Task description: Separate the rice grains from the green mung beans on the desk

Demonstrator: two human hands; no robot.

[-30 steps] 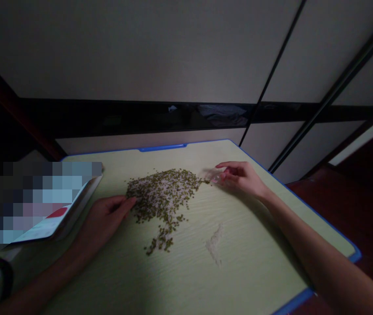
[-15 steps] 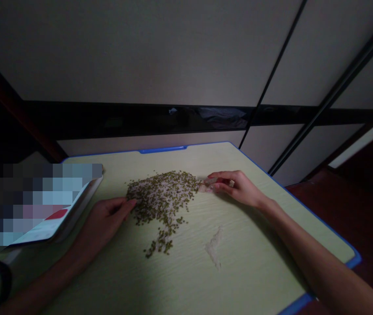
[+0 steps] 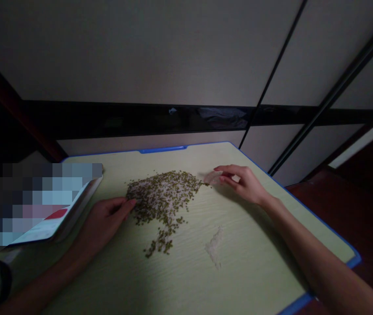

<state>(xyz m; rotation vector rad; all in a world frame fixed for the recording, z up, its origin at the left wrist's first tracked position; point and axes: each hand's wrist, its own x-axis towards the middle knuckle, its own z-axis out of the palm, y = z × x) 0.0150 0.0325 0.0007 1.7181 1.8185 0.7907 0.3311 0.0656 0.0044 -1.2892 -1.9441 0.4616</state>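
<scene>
Pale table (image 3: pixel 255 249), blue rim (image 3: pixel 163 150) | green-and-white grain heap (image 3: pixel 165 192), middle | small white pile (image 3: pixel 214 247), nearer right | flat pixelated item (image 3: pixel 38 229), left

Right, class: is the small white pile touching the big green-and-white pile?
Apart: the head view shows a strip of tabletop between the small white pile and the big green-and-white pile.

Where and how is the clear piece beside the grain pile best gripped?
Probably hold the clear piece by its right end, coming from the right, as the right hand does; its left end points toward the grain pile, nearer loose grains. Its full shape is too blurred to tell.
</scene>
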